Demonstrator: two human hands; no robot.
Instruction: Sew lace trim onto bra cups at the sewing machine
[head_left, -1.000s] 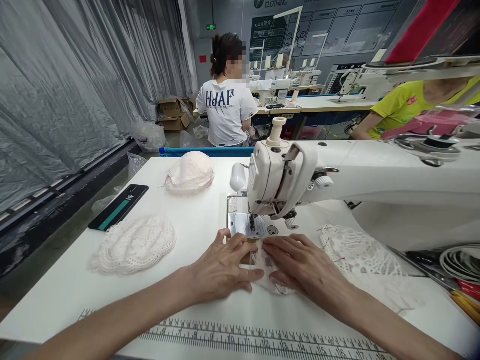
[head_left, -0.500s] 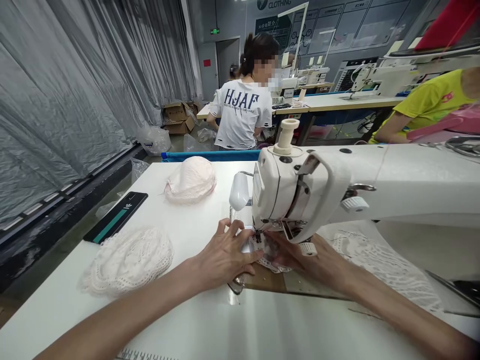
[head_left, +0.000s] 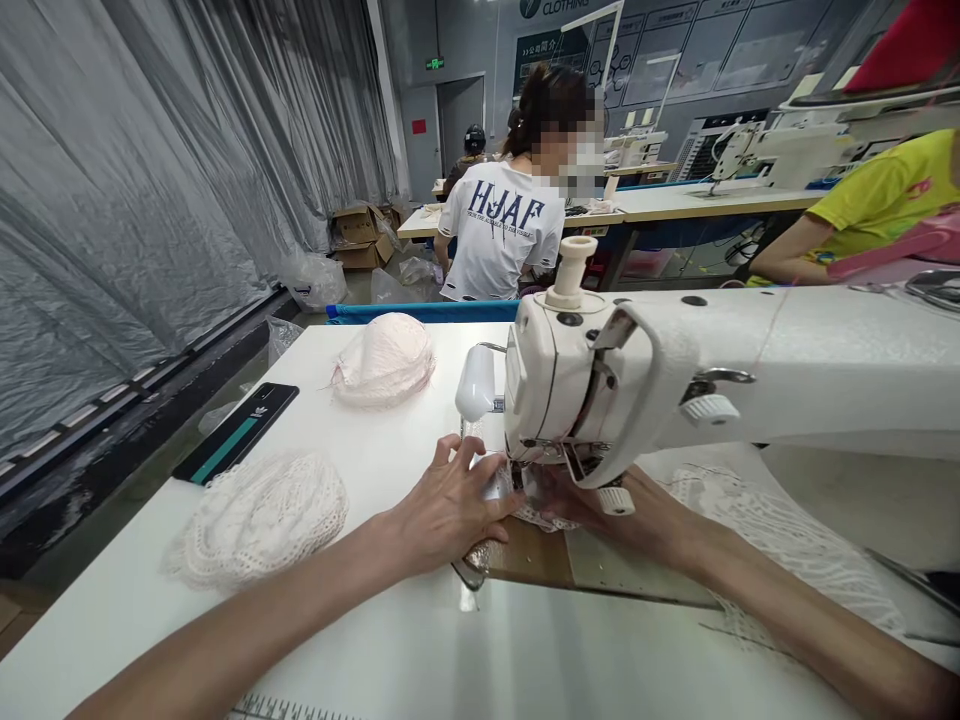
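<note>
At the needle of a white sewing machine [head_left: 551, 390] lies a small piece of white lace [head_left: 546, 518], partly covered by my fingers and the machine head. My left hand [head_left: 448, 508] comes in from the left, its thumb and forefinger closed on the lace edge beside the presser foot [head_left: 516, 474]. From the right, my right hand [head_left: 637, 512] reaches under the machine head and grips the same lace; its fingertips are partly hidden. A metal guide with a shiny clear strip [head_left: 477, 560] shows under the left hand.
On the white table [head_left: 375, 650] sit a pale pink moulded cup [head_left: 386, 360], a heap of white lace [head_left: 262, 520] and a black phone [head_left: 238, 432]. More lace [head_left: 787, 540] spreads at right. A ruler [head_left: 285, 708] lies at the front edge. Co-workers [head_left: 502, 225] sit beyond.
The lace at the needle has moved slightly away from me, and less of it shows. My right hand has shifted a little with it. The co-worker in white leans further right.
</note>
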